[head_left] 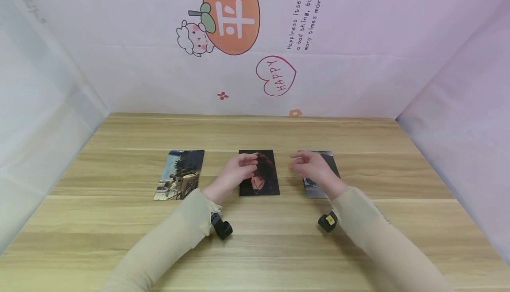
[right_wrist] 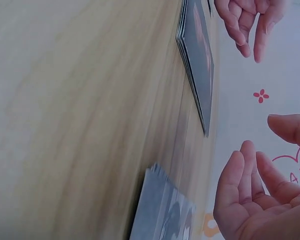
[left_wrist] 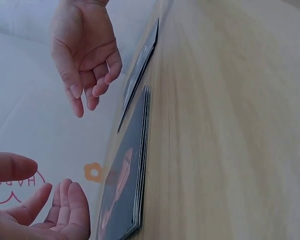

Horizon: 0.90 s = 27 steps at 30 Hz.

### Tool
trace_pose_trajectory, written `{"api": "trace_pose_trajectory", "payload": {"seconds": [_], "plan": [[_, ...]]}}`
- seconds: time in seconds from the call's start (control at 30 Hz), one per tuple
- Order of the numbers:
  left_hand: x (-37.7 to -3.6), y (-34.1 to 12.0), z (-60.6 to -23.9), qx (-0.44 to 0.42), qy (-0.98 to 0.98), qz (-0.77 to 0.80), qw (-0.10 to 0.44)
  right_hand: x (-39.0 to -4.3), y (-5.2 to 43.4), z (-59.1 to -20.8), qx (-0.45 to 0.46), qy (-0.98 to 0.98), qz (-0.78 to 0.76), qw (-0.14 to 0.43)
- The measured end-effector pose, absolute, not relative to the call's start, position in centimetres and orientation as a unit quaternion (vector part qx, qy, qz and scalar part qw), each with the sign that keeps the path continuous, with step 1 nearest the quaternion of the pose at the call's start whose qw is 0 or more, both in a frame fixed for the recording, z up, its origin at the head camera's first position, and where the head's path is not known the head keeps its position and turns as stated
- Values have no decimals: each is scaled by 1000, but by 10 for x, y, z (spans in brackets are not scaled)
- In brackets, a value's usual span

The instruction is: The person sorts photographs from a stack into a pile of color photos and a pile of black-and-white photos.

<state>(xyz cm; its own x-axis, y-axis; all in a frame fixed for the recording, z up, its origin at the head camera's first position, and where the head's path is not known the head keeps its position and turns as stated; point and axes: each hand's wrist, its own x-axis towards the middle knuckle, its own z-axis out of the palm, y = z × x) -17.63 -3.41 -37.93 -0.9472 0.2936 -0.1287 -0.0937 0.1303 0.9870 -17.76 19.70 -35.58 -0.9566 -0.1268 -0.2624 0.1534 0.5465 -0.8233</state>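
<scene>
Three small piles of picture cards lie in a row. Above the middle pile, topped by a dark portrait card (head_left: 264, 181), hovers my left hand (head_left: 235, 171), its fingers loosely bent and holding nothing. My right hand (head_left: 312, 165) hangs over the right pile of grey picture cards (head_left: 328, 163) and hides part of it, also with nothing in its fingers. In the left wrist view the middle pile (left_wrist: 122, 185) shows several stacked edges. Uneven card edges show on the right pile (right_wrist: 162, 210) in the right wrist view. The left pile (head_left: 181, 174) shows an outdoor scene, with neither hand on it.
The piles lie on a wood-grain table (head_left: 271, 247). Behind it rises a white printed backdrop (head_left: 143, 79) with a cartoon, lettering and a heart. White sheets also close in the left and right sides. Black wrist cameras (head_left: 223, 229) sit under both sleeves.
</scene>
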Motion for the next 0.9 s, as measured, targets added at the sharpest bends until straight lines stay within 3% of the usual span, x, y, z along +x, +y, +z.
{"api": "trace_pose_trajectory", "payload": {"seconds": [0.9], "plan": [[-178, -74, -386, 32, 731, 663, 155, -179, 168, -366, 6, 855, -493, 159]]}}
